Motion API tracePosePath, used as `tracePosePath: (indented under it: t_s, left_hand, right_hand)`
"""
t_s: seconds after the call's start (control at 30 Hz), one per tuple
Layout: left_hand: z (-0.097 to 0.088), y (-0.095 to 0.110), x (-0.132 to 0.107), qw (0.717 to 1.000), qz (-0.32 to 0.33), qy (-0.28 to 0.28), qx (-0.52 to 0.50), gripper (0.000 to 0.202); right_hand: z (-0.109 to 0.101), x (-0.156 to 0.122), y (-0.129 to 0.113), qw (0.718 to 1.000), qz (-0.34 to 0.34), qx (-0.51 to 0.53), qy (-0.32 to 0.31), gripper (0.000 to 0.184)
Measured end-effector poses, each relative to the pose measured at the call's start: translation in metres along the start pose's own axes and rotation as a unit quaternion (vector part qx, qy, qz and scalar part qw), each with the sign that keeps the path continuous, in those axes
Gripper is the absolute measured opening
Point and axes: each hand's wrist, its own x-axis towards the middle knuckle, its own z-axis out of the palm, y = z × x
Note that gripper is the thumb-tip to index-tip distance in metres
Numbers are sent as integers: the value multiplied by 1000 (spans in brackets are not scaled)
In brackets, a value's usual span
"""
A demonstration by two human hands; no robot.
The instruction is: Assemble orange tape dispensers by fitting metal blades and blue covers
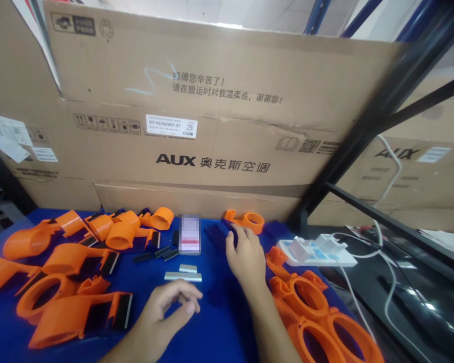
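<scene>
Fingers (187, 288) of the left hand (164, 310) are loosely curved, with a gap to the thumb and nothing between them; those of the right hand (246, 257) are bent over a dark blue piece (216, 237), and whether they have hold of it cannot be told. That piece lies near the back of the worktop (219, 330), just in front of one orange tape dispenser (253, 220).

Two silver strips (183, 277), one long and one short, lie just beyond the left hand. Behind them are three short black strips (162, 252). About ten orange dispensers (60, 322) crowd the left side, overlapping too much for an exact count. To the right, three large orange rings (308, 297) show among other orange parts; the right forearm lies close against that cluster.

One phone (189, 234), its screen blurred, sits between the hands toward the back. One white power strip (348, 258) carries two plugs and white cables (390, 297), right of the right hand.

The worktop is blue. Large cardboard sheeting (219, 121) printed "AUX" stands along its back edge, bearing one white label (171, 126). A black metal frame (340, 156) slants up on the right, and blue beams (318, 15) show above.
</scene>
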Motion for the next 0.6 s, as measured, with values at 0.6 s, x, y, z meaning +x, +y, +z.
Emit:
tracePosePath:
  t_s: [0.6]
  left_hand:
    - [-6, -51, 34, 972, -135, 147, -123, 53]
  right_hand:
    - [14, -35, -55, 818, 30, 521, -241, 43]
